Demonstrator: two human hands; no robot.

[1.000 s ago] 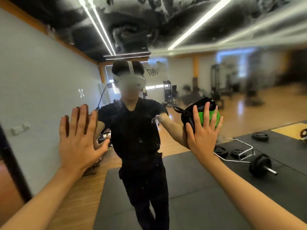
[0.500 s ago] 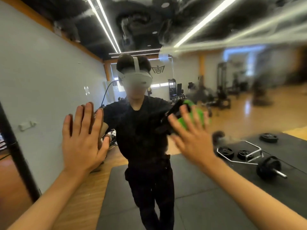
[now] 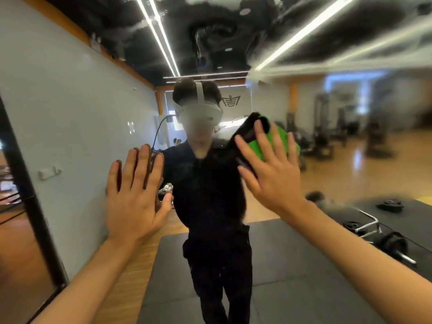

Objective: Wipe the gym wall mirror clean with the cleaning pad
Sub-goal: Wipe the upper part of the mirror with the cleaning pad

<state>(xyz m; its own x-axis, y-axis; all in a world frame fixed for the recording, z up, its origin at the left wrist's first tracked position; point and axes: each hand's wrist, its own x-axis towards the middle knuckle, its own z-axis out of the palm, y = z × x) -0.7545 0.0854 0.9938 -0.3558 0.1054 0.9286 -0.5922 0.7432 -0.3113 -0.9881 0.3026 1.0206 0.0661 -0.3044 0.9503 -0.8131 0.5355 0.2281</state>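
Right hand (image 3: 268, 174) splayed flat, pressing the cleaning pad (image 3: 268, 141) to the mirror (image 3: 327, 160), frame centre-right. Left hand (image 3: 135, 195) flat, empty, centre-left. Smeared glass lies up-right of the pad.

Green-black cleaning pad (image 3: 277, 142) against smeared mirror (image 3: 327, 54)

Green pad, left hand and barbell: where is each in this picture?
Green pad (image 3: 279, 146), head view, green face between the fingers.
Left hand (image 3: 134, 202), head view, its back.
Barbell (image 3: 395, 246), head view, black weight plate.
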